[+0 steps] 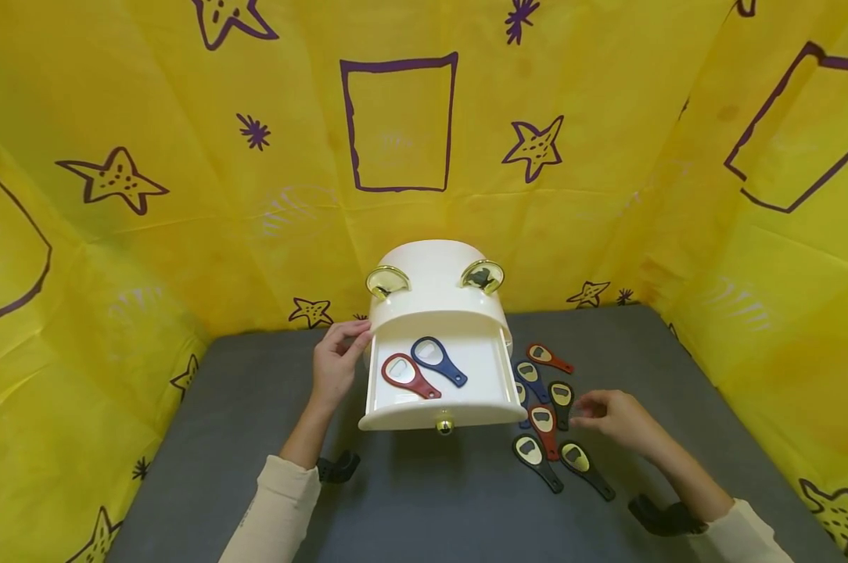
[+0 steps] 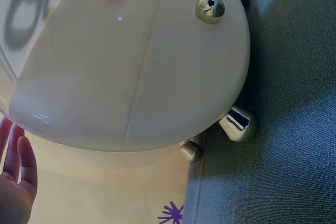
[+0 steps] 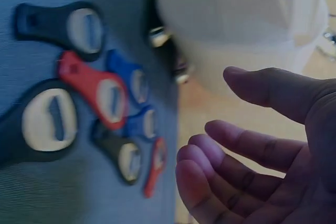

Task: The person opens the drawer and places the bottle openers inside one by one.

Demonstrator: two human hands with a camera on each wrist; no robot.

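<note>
A white rounded cabinet [image 1: 434, 270] stands on the dark table with its upper drawer [image 1: 441, 414] pulled out. Inside the drawer lie a red bottle opener [image 1: 417, 385] and a blue bottle opener [image 1: 447, 367]. My left hand [image 1: 334, 366] is at the cabinet's left side, fingertips against its edge; the left wrist view shows the fingers fairly straight. Beside the loose openers hovers my right hand [image 1: 617, 418], fingers loosely bent and thumb apart, holding nothing in the right wrist view. Nearest to it is a black bottle opener [image 1: 561, 396].
Several red, blue and black openers lie right of the cabinet, among them a red opener [image 1: 544, 422] and a black opener [image 1: 586, 467] in front. Gold knobs [image 2: 210, 9] and short metallic feet [image 2: 237, 124] stick out from the cabinet. Yellow patterned cloth [image 1: 403, 125] surrounds the table.
</note>
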